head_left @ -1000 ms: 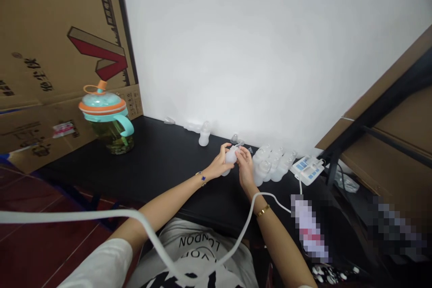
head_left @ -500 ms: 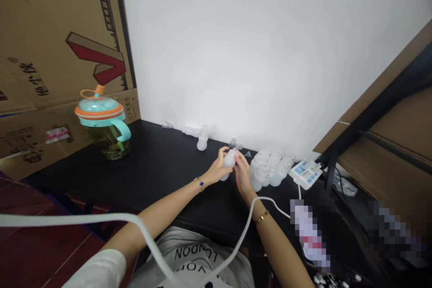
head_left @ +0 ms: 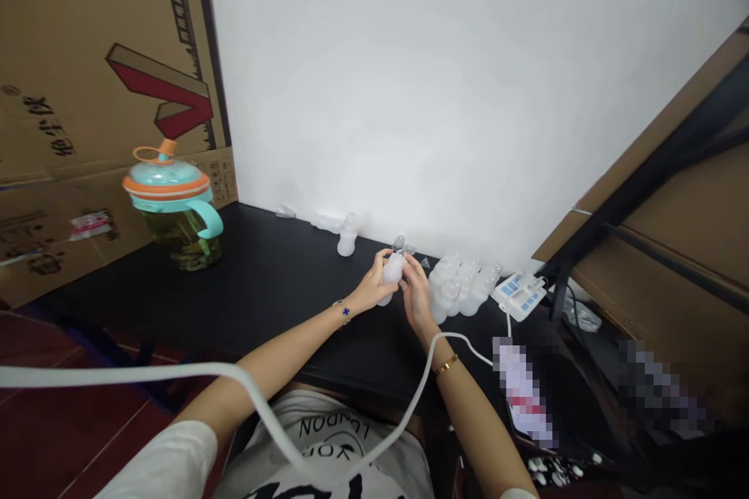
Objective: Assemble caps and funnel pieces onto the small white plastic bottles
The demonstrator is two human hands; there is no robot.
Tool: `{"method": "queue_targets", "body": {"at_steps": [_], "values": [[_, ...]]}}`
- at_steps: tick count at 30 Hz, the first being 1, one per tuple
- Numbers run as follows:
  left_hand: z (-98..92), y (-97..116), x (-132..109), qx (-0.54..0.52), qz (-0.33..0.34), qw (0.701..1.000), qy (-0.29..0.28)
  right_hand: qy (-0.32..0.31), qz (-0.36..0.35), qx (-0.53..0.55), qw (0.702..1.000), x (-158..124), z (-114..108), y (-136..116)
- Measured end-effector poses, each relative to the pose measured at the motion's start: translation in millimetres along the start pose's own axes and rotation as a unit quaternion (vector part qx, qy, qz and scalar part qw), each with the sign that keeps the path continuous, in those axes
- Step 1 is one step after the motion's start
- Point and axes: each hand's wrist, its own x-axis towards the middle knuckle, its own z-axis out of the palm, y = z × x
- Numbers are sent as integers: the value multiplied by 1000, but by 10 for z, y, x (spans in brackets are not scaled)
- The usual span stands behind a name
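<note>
My left hand (head_left: 373,287) wraps round a small white plastic bottle (head_left: 389,271) above the black table (head_left: 275,288). My right hand (head_left: 417,292) pinches at the bottle's top end, fingers closed on it. Right of my hands lies a cluster of several similar white bottles (head_left: 459,287). One more white bottle (head_left: 346,235) stands upright near the wall, with small clear caps (head_left: 401,242) beside it.
A teal and orange drinking jug (head_left: 174,207) stands at the table's left, before a large cardboard box (head_left: 87,93). A white power strip (head_left: 518,295) lies at the right, its white cable (head_left: 263,405) looping across my lap. A black frame and board (head_left: 661,171) lean at right.
My hands and the bottle have stayed together with only small finger shifts. The view has drifted slightly, moving everything a little left and up.
</note>
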Motion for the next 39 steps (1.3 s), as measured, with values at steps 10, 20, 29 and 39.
{"method": "queue_targets", "body": {"at_steps": [10, 20, 29, 39], "values": [[29, -25, 58, -54, 32, 998, 2, 2, -5, -7, 1000, 17, -15, -24], [23, -54, 54, -59, -35, 998, 15, 1, -9, -3, 1000, 22, -11, -28], [46, -14, 8, -42, -35, 998, 22, 5, 3, -12, 1000, -7, 14, -71], [65, 32, 12, -145, -77, 986, 11, -12, 13, 8, 1000, 25, -11, -81]]}}
